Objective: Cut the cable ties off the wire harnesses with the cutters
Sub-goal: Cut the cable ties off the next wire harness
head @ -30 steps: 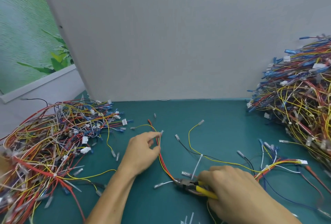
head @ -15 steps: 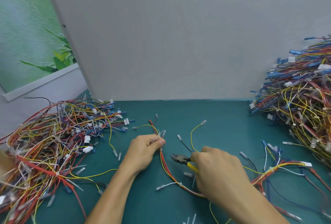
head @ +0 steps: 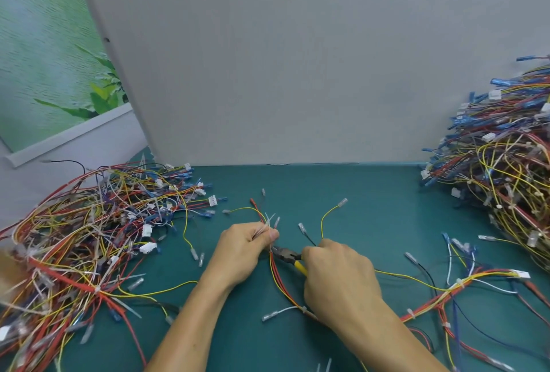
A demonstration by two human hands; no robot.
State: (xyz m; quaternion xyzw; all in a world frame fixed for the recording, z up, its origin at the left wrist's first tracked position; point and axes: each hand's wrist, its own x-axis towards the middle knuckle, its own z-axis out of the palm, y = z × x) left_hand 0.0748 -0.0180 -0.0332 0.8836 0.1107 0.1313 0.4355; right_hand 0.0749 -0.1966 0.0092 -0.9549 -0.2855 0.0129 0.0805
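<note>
The harness (head: 277,281), a thin bundle of red, orange and yellow wires with clear-sleeved terminals, lies mid-table (head: 372,208) between two heaps of similar wiring. The left hand (head: 241,252) pinches its upper end, where whitish tie tails (head: 268,223) stick up. The right hand (head: 336,276) grips yellow-handled cutters (head: 286,253), whose dark nose touches the wires just below the left thumb.

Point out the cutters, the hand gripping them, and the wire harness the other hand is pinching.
cutters (head: 286,253): head view, dark metal head.
right hand (head: 339,276): head view, back of hand.
wire harness (head: 274,273): head view, red and yellow wires below the left hand (head: 241,248).
</note>
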